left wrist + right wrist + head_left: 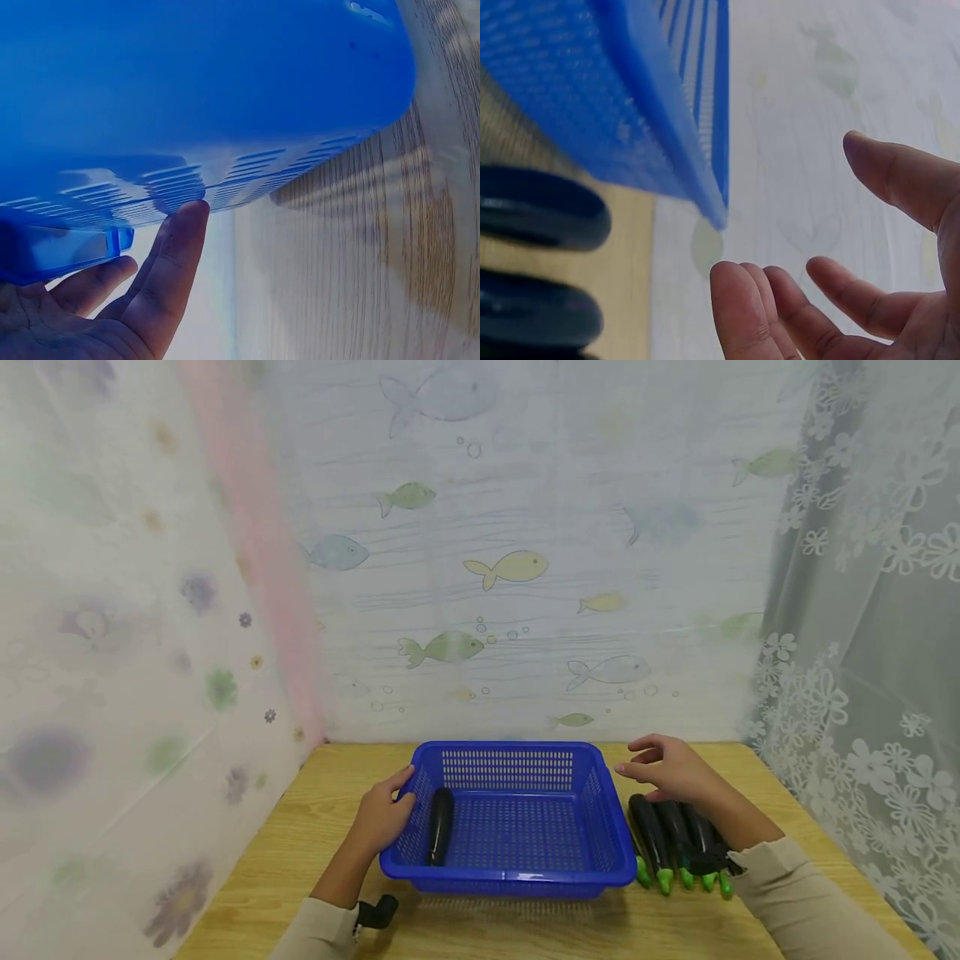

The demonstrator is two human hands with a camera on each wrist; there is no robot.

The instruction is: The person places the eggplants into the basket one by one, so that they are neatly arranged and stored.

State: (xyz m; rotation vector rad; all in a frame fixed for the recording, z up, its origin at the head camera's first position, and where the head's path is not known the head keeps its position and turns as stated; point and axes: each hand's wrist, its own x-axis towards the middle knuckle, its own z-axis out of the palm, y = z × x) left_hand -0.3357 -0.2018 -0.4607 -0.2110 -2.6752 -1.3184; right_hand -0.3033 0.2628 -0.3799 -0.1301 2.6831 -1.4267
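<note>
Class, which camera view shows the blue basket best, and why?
Head view: nearly the whole blue basket shows, inside and rim. The left wrist view shows only part of its outside; the right wrist view, only part of its rim and sides.

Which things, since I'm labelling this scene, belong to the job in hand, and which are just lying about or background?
Likely in the job:
blue basket
eggplant inside it
eggplants beside it

Likely just background:
wooden table
fish-print backdrop
flowered hangings
</note>
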